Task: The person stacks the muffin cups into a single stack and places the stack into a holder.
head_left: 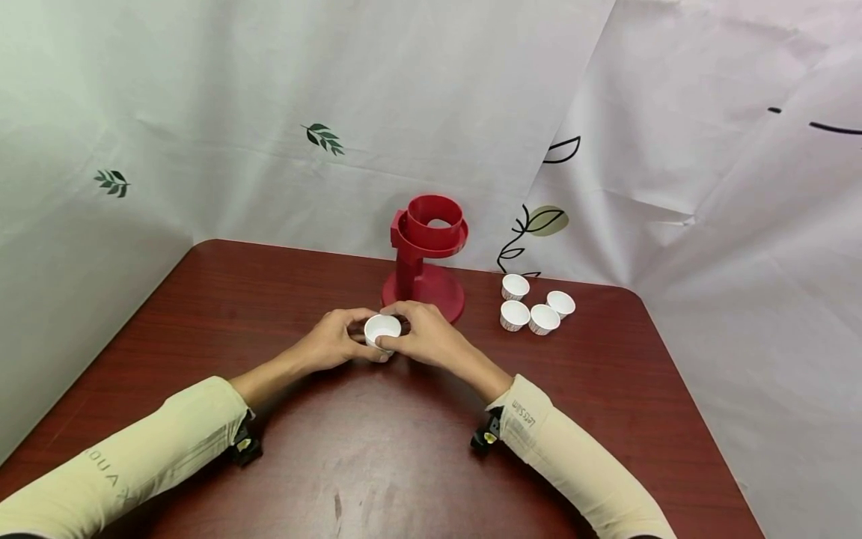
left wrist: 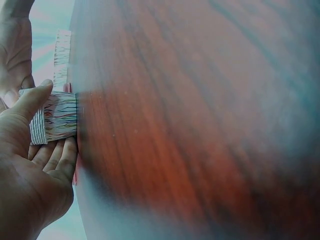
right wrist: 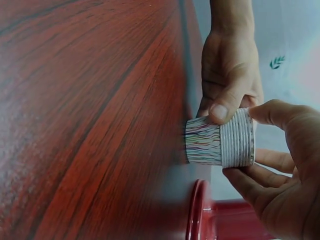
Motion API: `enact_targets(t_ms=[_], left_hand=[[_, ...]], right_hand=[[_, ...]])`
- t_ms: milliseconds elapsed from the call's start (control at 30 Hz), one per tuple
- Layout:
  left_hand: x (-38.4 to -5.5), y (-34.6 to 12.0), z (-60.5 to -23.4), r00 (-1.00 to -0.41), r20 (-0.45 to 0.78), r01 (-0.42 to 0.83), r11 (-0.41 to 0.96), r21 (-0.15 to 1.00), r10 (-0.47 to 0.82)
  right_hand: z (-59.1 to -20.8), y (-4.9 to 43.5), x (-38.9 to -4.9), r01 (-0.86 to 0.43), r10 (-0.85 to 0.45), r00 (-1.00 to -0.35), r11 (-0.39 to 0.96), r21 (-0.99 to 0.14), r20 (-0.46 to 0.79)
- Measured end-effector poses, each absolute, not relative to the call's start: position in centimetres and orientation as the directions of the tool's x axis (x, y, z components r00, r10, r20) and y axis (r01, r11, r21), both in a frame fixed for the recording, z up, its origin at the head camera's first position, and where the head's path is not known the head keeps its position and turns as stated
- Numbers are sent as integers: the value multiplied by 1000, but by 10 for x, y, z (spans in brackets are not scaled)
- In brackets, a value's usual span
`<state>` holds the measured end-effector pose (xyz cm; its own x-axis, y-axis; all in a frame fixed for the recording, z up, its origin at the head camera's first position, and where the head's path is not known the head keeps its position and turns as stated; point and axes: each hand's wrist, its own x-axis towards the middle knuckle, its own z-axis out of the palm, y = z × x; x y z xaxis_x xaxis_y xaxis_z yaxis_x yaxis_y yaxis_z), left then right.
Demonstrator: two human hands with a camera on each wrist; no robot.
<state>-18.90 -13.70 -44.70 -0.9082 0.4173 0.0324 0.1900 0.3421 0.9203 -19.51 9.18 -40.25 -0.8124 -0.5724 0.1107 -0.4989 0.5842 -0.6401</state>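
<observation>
Both hands hold one nested stack of paper cups (head_left: pixel 382 326) at the middle of the table, mouth up. Coloured wavy lines mark the stack's side (right wrist: pixel 204 142), and several ridged rims are layered at its top. My left hand (head_left: pixel 330 340) grips the stack from the left, its thumb on the near side and its fingers curled behind. From the right, my right hand (head_left: pixel 427 333) pinches it around the rims with thumb and fingers. The stack's base is right at the tabletop in the left wrist view.
A red stand (head_left: pixel 434 239) with a ring-shaped holder on a round base stands just behind the hands. Several white paper cups (head_left: pixel 515 316) are grouped at the back right of the brown wooden table (head_left: pixel 572 404). White printed cloth (head_left: pixel 269 82) hangs behind and beside it.
</observation>
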Motion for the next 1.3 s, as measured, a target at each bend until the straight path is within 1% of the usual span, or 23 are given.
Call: enact_targets(t_ms=[367,633,933,1100,1300], left_hand=[[-188,-138,-447,-909,17,177,350,920,417],[-189,-139,-447,-908,19,168,325,931,418],[-189,-138,-447,-908,18,172,333,927,419],[-190,-138,-447,-908,18,169,325,930,420],[-189,-138,-447,-906,18,170,324,931,424]], right_hand=[[-403,91,-196,-481,-570,-817,581,-656,94],[-401,92,-199,-509,-586,-803,582,-634,107],[-400,92,-199,-517,-597,-795,577,-632,106],[-401,92,-199,-510,-587,-803,585,-630,105],[-404,93,-200,-481,-571,-816,579,-658,93]])
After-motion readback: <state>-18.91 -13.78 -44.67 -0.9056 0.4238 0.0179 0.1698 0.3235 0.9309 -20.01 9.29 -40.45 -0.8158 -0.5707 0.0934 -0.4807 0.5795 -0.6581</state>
